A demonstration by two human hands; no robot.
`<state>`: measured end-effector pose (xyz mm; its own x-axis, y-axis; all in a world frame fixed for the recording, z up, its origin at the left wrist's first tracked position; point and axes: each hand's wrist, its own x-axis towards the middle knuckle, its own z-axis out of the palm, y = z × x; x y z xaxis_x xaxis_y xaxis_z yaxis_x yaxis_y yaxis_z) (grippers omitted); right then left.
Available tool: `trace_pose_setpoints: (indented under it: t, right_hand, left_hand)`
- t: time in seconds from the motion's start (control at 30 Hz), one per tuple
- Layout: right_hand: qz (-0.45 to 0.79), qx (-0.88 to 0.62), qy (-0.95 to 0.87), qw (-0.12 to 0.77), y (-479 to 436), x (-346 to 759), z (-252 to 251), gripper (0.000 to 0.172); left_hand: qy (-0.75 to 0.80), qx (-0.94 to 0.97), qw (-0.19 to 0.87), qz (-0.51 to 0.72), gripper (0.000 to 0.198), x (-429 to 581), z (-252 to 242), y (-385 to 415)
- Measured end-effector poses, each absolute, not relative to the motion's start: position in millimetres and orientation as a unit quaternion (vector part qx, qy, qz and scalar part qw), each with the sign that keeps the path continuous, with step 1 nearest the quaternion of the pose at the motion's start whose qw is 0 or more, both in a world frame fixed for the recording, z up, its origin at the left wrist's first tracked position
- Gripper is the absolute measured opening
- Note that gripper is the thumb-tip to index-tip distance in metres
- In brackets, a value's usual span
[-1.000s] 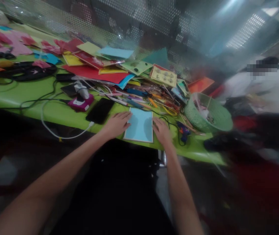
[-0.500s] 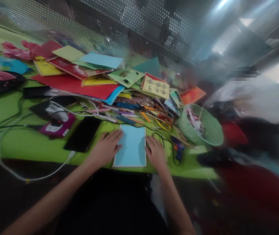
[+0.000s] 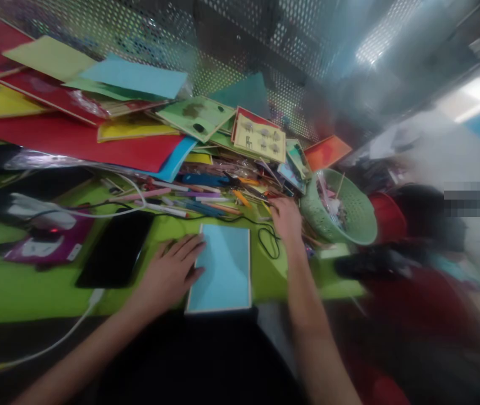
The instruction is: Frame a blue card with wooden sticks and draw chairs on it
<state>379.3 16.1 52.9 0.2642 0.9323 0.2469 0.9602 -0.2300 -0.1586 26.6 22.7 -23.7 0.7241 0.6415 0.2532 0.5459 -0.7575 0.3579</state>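
Observation:
A light blue rectangular card [image 3: 225, 270] with a pale border lies at the front of the green table. My left hand [image 3: 175, 267] rests at its left edge, fingers stretched out and the tips on the card. Beyond the card's upper right, my right hand [image 3: 287, 219] reaches into the pile of pens, sticks and tools. Its fingertips are blurred among them, and whether they grip anything is hidden. A thin black cord [image 3: 268, 243] loops just left of my right wrist. My right forearm mostly covers the glue gun [image 3: 308, 251].
A green basket [image 3: 362, 216] holds scraps at the right. Colored cards and a red sheet [image 3: 130, 147] are heaped along the back. Left of my left hand lie a black phone [image 3: 116, 247] on a white cable and a purple box [image 3: 48, 244]. A blurred person [image 3: 425, 225] is at far right.
My right hand has left the card's right edge and moved forward and right to the tools. My left hand stays at the card. The view has shifted, and the card appears nearer.

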Motion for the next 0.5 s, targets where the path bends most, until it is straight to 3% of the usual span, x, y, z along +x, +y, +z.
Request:
trace_pose_setpoints:
  t: [0.13,0.5]
  right_hand:
    - [-0.063,-0.815,-0.572,0.066,45.3,387.0,47.8,0.032]
    - [-0.089,-0.815,-0.567,0.075,22.8,399.9,50.2,0.016]
  left_hand:
    - [0.325,0.918,0.131,0.188,0.048,28.4,-14.7,26.8]
    - [0.379,0.887,0.122,0.233,0.041,53.0,10.0,69.3]
